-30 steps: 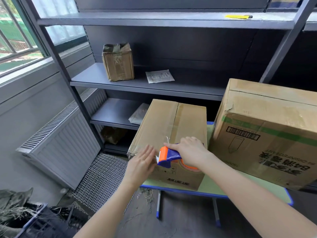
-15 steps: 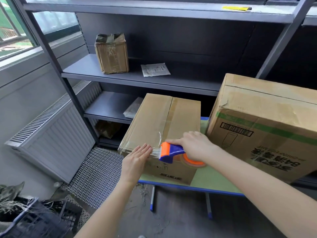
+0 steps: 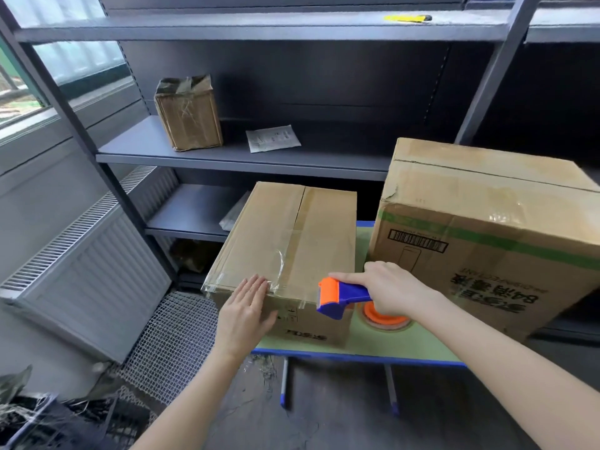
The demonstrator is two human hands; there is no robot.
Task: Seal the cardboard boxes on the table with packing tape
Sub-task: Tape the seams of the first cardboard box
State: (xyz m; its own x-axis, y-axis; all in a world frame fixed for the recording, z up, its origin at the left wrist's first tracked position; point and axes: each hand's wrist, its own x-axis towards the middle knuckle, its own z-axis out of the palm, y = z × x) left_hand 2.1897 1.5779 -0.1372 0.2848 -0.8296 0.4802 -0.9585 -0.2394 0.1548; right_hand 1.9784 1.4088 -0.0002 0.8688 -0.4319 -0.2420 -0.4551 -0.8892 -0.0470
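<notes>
**Tape stretched along the near edge of the smaller box**

Two cardboard boxes stand on a green table (image 3: 373,347) with a blue rim, low in the frame. The smaller box (image 3: 292,235) sits at centre with its flaps closed, and a strip of clear tape (image 3: 293,298) runs along its near top edge towards its right corner. The left hand (image 3: 246,308) lies flat on that edge, fingers straight and together, pressing on the tape. At right of centre, the right hand (image 3: 394,290) has its fingers curled round the blue handle of the tape dispenser (image 3: 341,297). The dispenser's orange head is at the box's near right corner, and its orange roll (image 3: 384,316) shows under the hand.

The larger box (image 3: 487,222) stands just beside, at right. It carries a green stripe, a barcode label and upside-down print: "84" with Chinese characters, plus smaller Latin lettering too blurred to read. The smaller box's front also has upside-down print I cannot make out.

On the grey shelving behind, a small taped carton (image 3: 188,115) stands at upper left, near a printed sheet (image 3: 272,139) with illegible text. A yellow object (image 3: 407,17) lies on the top shelf.
</notes>
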